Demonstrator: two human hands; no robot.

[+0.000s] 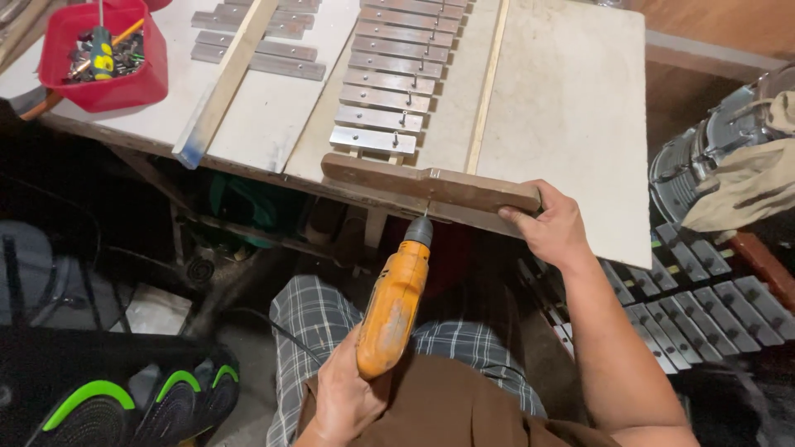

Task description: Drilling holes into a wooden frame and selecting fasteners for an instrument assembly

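The brown wooden bar (431, 184) lies along the near edge of the white table (571, 116), just in front of a row of grey metal bars (389, 79). It is long and flat, dark brown, with a small step in its upper edge near the middle. Its right end is thicker than its left end.

The orange drill (396, 305) points upward at the bar. It has a dark chuck at the top, and its thin bit touches the front side of the bar close to the step.

The left hand (344, 401) holds the drill from below, with the fingers wrapped closed around the handle (the fingertips themselves are hidden behind it). The wrist is low, above the lap with checked shorts (319, 319).

The right hand (551, 228) grips the right end of the wooden bar. The thumb lies under the bar and the other fingers are curled over its end, pressed together. The forearm goes straight down to the bottom right corner.

A red plastic box (103, 54) with small parts and a screwdriver stands at the far left of the table, well apart from the hands. A pale wooden strip (224, 83) lies slanted near it.
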